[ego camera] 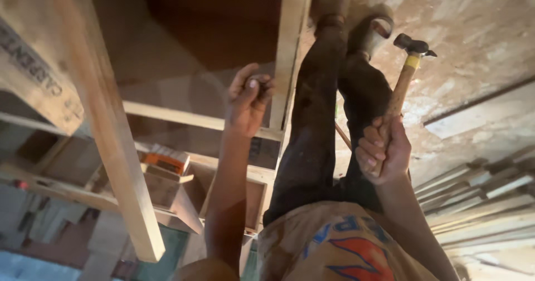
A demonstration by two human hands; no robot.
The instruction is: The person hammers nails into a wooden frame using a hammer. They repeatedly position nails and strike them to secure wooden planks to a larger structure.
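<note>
Hammer [402, 80] handle in right hand [383, 150] grip, head above

One head-worn camera looks steeply down the person's own body, close to both raised hands. The left hand [249, 98] sits near centre by a wooden frame [290, 58]; the right hand [383, 150], gripping a hammer [402, 86], sits right of it.
</note>
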